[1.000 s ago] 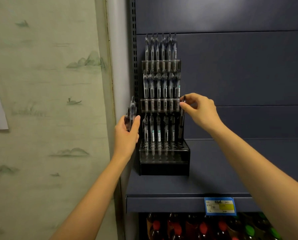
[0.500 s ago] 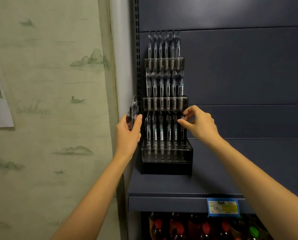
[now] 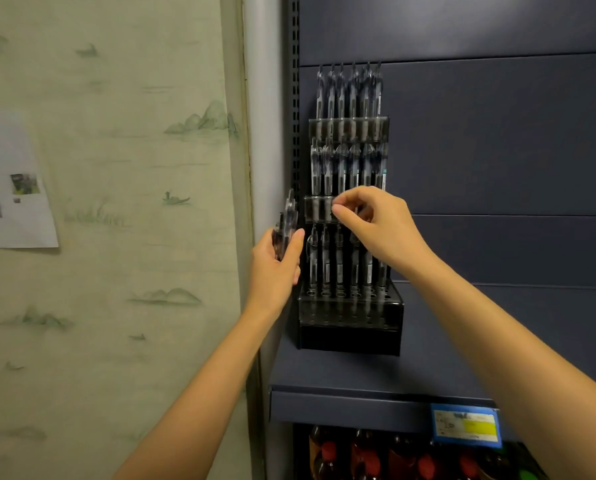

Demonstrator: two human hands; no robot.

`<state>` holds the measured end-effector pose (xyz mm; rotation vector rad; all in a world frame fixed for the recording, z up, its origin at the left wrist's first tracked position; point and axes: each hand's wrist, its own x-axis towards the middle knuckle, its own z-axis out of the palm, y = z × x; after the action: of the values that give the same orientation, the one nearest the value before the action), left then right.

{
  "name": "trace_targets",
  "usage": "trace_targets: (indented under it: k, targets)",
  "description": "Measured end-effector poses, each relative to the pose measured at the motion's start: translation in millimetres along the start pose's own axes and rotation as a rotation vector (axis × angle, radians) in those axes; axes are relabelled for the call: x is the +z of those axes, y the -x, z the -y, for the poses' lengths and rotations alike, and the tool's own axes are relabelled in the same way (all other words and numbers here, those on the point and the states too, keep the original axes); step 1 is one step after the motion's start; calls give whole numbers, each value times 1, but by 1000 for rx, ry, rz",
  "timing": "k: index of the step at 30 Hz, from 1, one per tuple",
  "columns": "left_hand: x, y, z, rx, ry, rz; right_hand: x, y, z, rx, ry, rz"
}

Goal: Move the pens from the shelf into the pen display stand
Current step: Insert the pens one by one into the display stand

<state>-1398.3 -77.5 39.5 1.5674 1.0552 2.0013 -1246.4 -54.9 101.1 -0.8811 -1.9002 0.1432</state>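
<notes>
Pens (image 3: 285,233) sit bunched in the left hand (image 3: 274,271), gripped as ready stock; just right of it, the right hand (image 3: 383,230) pinches at the middle row of the stand (image 3: 350,327), perhaps seating one, though that cannot be told.

pen display stand (image 3: 350,337) on shelf (image 3: 435,370), left end | bottles (image 3: 365,455) below | wall (image 3: 116,254) left

The pen display stand (image 3: 350,306) stands at centre frame, close beside the slotted upright (image 3: 293,98) on its left. The left hand (image 3: 275,268) and its bundle of pens (image 3: 284,226) fill that narrow gap. The right hand (image 3: 376,226) covers the front of the middle tier. Racked pens (image 3: 348,95) pack all three tiers. Open room lies right of the stand, above the shelf (image 3: 358,375) and before the back panel (image 3: 497,150). The front holes at the stand's base are unfilled.
</notes>
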Motion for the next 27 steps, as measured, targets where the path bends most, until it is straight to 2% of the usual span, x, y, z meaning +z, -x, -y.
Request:
trace_targets:
  k: [3, 10, 16, 22, 27]
  targets:
    - [-1, 0, 1, 5, -6, 12, 12, -3, 22, -22, -54, 13]
    - [-7, -4, 10, 2, -48, 4, 41, -6, 43, 18, 45, -10]
    - [-14, -6, 15, 15, -28, 27, 50, -8, 53, 27, 24, -33]
    - [-17, -4, 17, 10, 22, 48, 48, -17, 57, 27, -29, -111]
    - [-20, -5, 21, 25, -34, 64, 22, -31, 69, 2, -53, -215]
